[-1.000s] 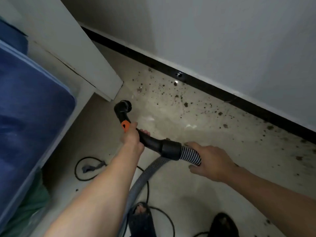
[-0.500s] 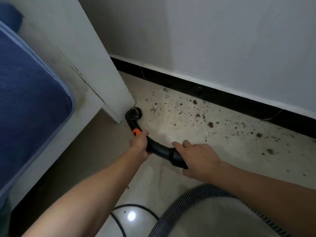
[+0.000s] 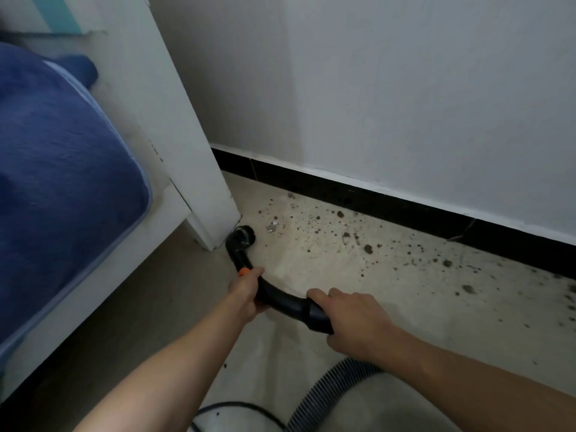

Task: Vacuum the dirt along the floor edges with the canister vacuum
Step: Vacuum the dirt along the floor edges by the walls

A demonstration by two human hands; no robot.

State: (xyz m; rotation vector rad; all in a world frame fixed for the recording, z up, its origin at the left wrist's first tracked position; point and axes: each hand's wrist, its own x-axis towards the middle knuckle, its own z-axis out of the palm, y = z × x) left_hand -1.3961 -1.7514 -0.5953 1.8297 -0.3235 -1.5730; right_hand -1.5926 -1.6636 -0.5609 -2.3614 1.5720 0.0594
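Head view, looking down at a floor corner: 2 bare hands hold the black curved vacuum tube [image 3: 282, 299] in the middle of the frame. The left hand [image 3: 246, 294] has its fingers wrapped round the tube just below an orange button [image 3: 244, 271]. The right hand [image 3: 355, 319] grips the thicker rear end of the tube, fingers curled over the top. The round nozzle [image 3: 244, 236] sits low at the floor, just beside the foot of a white furniture post [image 3: 199, 157]; I cannot tell whether it touches the floor. Dark dirt [image 3: 367, 249] lies scattered to the right of the nozzle, along the black baseboard [image 3: 374, 198] under the pale wall [image 3: 405, 88] and out toward the right edge of the frame. A grey ribbed hose [image 3: 327, 391] curves through the lower middle, and a thin black cord [image 3: 237, 406] loops at the bottom edge. A blue cushion [image 3: 62, 182] fills the left side of the frame.
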